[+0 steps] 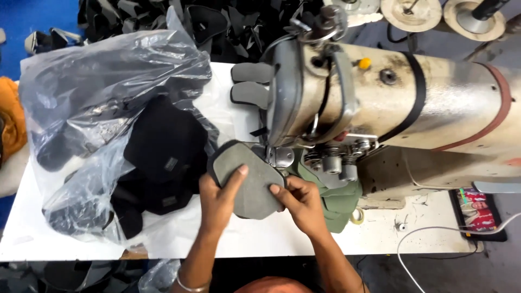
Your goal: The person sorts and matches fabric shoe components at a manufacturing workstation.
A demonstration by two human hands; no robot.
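Note:
A grey padded piece with a black edge [247, 176] lies under the foot of a cream industrial sewing machine [391, 103]. My left hand [217, 195] presses on the piece's left side, thumb stretched over its top. My right hand [301, 201] pinches its right edge beside the needle area [271, 154]. Both hands hold the same piece flat on the white table [49, 239].
A clear plastic bag [108, 87] with black padded pieces [165, 149] spills over the table's left half. Finished grey pieces [249, 84] lie behind the machine head. Green cloth [336, 203] sits under the machine. A pile of dark parts [217, 21] fills the back.

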